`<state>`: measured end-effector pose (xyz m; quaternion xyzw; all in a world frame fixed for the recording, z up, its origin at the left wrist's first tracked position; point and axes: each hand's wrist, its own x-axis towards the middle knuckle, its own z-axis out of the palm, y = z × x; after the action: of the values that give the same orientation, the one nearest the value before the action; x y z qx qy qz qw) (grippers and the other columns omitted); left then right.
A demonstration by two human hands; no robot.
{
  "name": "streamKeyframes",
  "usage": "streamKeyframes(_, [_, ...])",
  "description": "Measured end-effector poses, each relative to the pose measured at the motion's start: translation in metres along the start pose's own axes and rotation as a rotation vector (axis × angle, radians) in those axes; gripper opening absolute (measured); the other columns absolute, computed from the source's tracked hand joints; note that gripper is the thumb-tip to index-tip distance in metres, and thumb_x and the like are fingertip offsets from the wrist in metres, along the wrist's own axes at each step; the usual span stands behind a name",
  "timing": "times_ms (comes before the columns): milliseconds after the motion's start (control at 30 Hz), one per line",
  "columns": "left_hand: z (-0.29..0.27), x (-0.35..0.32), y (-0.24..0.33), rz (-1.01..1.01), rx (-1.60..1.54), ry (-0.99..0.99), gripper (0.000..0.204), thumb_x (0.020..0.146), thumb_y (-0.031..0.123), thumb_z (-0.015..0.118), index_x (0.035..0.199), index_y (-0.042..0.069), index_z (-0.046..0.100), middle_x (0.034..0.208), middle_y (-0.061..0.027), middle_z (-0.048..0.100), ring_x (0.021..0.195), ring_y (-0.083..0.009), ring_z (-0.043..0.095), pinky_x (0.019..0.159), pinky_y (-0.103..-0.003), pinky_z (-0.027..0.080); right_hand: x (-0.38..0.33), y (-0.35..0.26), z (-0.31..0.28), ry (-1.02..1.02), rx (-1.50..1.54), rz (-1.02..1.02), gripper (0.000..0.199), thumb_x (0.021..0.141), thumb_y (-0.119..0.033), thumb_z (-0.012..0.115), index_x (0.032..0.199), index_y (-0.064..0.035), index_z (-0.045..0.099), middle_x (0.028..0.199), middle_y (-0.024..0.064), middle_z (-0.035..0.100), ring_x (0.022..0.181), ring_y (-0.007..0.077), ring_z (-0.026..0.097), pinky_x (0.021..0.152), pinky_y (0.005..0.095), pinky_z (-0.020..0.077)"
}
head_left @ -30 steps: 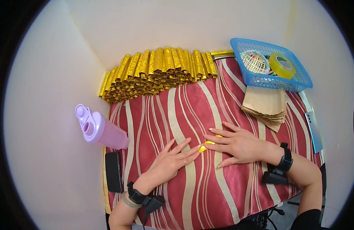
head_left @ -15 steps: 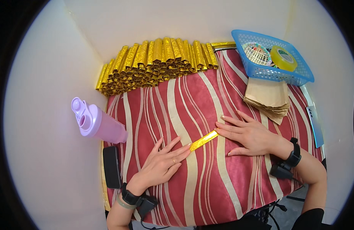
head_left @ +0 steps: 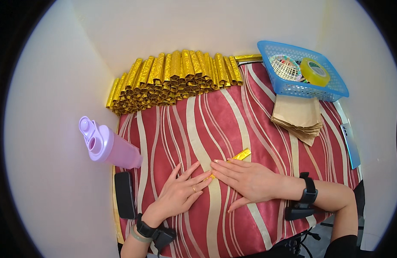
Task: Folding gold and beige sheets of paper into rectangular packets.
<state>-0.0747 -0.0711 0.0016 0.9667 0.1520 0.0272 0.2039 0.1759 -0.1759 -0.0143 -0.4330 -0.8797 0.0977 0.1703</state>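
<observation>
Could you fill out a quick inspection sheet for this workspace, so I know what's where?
Surface: red-and-cream striped cloth.
Job's things: gold strip, partly covered; gold tubes piled at the back left.
Clutter: purple bottle and dark phone-like slab at left; brown paper stack, blue basket with tape roll, blue phone at right.
Hands: left hand flat, fingertips at the strip's near end; right hand flat across its middle.
Cables: dark cables by the near right edge.
Surroundings: pale walls behind and both sides.
</observation>
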Motion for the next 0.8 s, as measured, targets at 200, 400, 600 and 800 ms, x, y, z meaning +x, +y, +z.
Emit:
streamKeyframes(200, [0.002,-0.002,-0.002,0.011,0.012,0.011,0.046,0.090,0.014,0.060,0.135,0.018,0.059,0.146,0.0028,0.051,0.143,-0.0309,0.034,0.115,-0.061,0.019,-0.027,0.018,-0.032,-0.151,-0.142,0.126,0.097,0.086,-0.069,0.051,0.146,0.0054,0.032,0.153,0.0211,0.034,0.143,0.0296,0.034,0.117,0.0423,0.0266])
streamKeyframes(400, [0.004,-0.003,-0.002,0.041,0.079,0.033,0.046,0.091,0.017,0.060,0.137,0.017,0.057,0.147,0.0043,0.049,0.142,-0.0285,0.035,0.113,-0.061,0.023,-0.034,0.021,-0.041,-0.186,-0.188,0.156,0.096,0.086,-0.068,0.052,0.147,0.0034,0.032,0.153,0.0188,0.035,0.143,0.0290,0.033,0.118,0.0430,0.0257])
streamKeyframes(600, [0.007,-0.012,-0.008,0.030,0.023,0.064,0.037,0.092,0.017,0.059,0.129,0.014,0.063,0.145,0.0021,0.052,0.143,-0.0284,0.035,0.115,-0.062,0.020,-0.032,0.023,-0.041,-0.190,-0.166,0.140,0.097,0.082,-0.067,0.058,0.148,-0.0007,0.034,0.153,0.0190,0.035,0.142,0.0301,0.035,0.116,0.0468,0.0268])
streamKeyframes(800, [-0.016,-0.012,-0.036,-0.159,-0.727,0.129,0.027,0.097,0.019,0.055,0.117,0.010,0.071,0.131,-0.0074,0.063,0.134,-0.0292,0.048,0.117,-0.053,0.024,-0.033,0.018,-0.042,-0.175,-0.242,0.121,0.099,0.077,-0.068,0.062,0.147,-0.0023,0.037,0.151,0.0193,0.037,0.141,0.0303,0.036,0.115,0.0482,0.0280])
